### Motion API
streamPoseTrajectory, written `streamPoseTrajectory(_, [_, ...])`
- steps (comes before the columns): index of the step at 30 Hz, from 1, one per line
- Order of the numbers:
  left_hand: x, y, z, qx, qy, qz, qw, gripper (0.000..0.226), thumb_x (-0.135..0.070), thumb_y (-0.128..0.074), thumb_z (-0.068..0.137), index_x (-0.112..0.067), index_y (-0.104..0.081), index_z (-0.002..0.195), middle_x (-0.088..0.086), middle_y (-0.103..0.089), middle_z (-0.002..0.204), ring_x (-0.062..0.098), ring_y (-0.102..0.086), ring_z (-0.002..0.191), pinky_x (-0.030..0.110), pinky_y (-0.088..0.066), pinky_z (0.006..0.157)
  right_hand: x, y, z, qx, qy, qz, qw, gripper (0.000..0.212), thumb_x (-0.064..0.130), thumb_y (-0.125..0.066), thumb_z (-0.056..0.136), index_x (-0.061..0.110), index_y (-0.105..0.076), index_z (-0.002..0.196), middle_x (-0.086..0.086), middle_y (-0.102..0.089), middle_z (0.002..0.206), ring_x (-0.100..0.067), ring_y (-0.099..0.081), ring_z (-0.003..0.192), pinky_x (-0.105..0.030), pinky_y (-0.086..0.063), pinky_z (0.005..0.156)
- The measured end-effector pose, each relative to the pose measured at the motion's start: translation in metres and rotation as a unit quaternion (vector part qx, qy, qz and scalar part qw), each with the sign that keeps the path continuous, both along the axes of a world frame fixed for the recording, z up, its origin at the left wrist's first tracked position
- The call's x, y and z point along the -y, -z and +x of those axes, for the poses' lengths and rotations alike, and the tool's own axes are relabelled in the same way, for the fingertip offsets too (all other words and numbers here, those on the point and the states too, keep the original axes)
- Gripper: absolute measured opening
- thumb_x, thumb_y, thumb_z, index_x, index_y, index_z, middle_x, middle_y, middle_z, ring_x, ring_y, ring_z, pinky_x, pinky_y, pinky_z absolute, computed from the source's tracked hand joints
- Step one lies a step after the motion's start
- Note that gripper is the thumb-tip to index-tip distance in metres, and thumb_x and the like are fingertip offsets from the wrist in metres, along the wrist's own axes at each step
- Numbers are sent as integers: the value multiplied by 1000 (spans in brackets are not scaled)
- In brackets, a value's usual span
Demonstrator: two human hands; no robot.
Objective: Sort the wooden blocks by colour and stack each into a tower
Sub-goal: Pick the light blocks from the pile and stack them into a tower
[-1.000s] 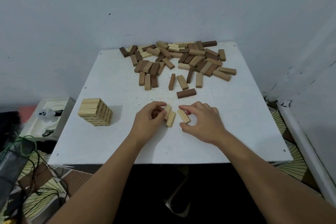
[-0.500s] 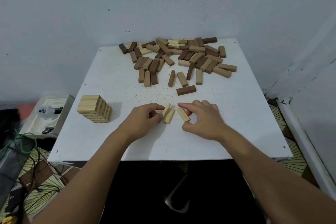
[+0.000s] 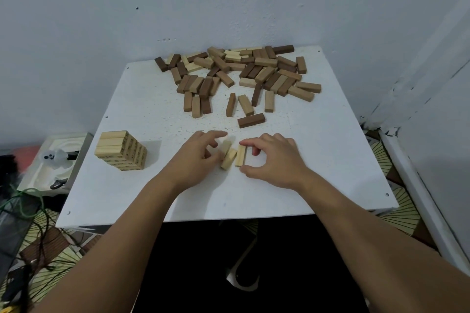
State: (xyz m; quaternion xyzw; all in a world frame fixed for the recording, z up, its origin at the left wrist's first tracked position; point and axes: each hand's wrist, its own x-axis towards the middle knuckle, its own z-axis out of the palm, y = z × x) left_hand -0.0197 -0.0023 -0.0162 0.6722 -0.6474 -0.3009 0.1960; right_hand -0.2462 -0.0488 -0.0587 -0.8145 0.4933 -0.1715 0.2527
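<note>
Swung from slanted to nearly parallel, the right hand (image 3: pixel 273 160) pinches one pale block (image 3: pixel 240 155) beside two pale blocks (image 3: pixel 228 154) the left hand (image 3: pixel 195 159) grips, at the worktop's (image 3: pixel 318 160) 6 o'clock. Squeezing them unevenly could skew the row, so the layer would sit crooked on the pale tower (image 3: pixel 121 150) at 9 o'clock.

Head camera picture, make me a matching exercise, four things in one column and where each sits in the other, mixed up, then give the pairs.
Things
1. pale tower
2. mixed block pile
3. lone dark block
4. three pale blocks

Places
A. far part of the table, near the wall
B. between the left hand and the right hand
C. near the table's left edge
D. just beyond the hands, nearer than the pile

Pairs: 1-C, 2-A, 3-D, 4-B
</note>
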Motion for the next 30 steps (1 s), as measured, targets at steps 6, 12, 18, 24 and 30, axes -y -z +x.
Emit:
streamPoseTrajectory(6, [3,-7,5,-42,19,70,996,30,-27,-86,84,-40,-73,108,-9,-71,94,9,-68,81,24,-50,76,-2,2,3,-6,13,-20,1000,58,71,-68,80,50,-58,133,21,-52,96,-5,-43,100,-30,-25,89])
streamPoseTrajectory(12, [4,-8,7,-92,14,123,988,76,-23,-100,63,-35,-65,129,-2,-73,97,15,-74,85,32,-60,89,0,1,2,-16,3,-10,1000,64,74,-67,78,51,-56,136,22,-52,98,-4,-41,101,-30,-24,90])
streamPoseTrajectory(18, [-1,1,5,-123,2,95,988,56,-17,-98,67,-30,-76,117,-2,-71,91,9,-67,76,26,-57,83,1,0,-1,-25,-16,6,1000,71,78,-68,75,53,-54,139,22,-51,101,-3,-39,102,-31,-25,91])
streamPoseTrajectory(24, [-2,0,2,-131,-5,93,987,55,-18,-98,66,-31,-76,115,-5,-67,87,5,-64,74,18,-53,75,1,-1,-1,-8,-7,19,1000,65,79,-68,75,54,-58,134,23,-52,99,-2,-38,100,-29,-22,88])
streamPoseTrajectory(30, [-1,1,3,-122,1,101,987,50,-24,-95,71,-36,-74,115,-4,-67,90,4,-61,74,18,-51,75,1,-5,-3,-21,-24,41,999,80,78,-74,70,51,-51,143,27,-50,101,-3,-38,102,-30,-26,91])
